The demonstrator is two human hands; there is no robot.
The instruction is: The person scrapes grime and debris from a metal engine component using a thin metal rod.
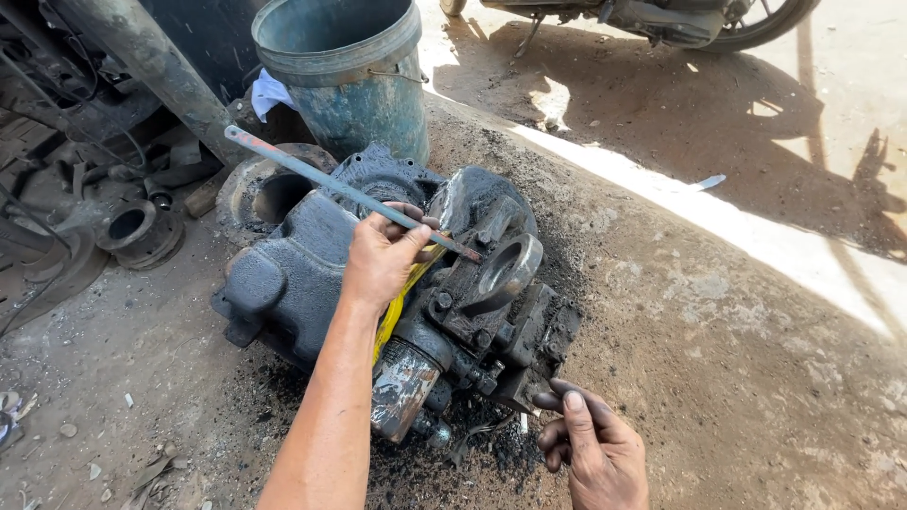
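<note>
A large, greasy black cast-metal housing (302, 274) lies on the dirt ground, with bolts, a round eye and a worn cylindrical shaft end (402, 387) at its near side. My left hand (383, 255) is closed around a long thin metal rod (321, 179) that slants up to the left, its tip resting on the housing near a yellow strip (402, 302). My right hand (590, 449) is low at the near right, its oily fingers curled and touching the housing's lower edge, holding nothing that I can see.
A dented blue-grey metal bucket (345, 66) stands behind the housing. Rusty drums, rings and machine parts (142, 227) lie at the left, under a thick grey pipe (151, 66). A motorcycle (652, 19) is parked at the top right. Black oily dirt surrounds the housing.
</note>
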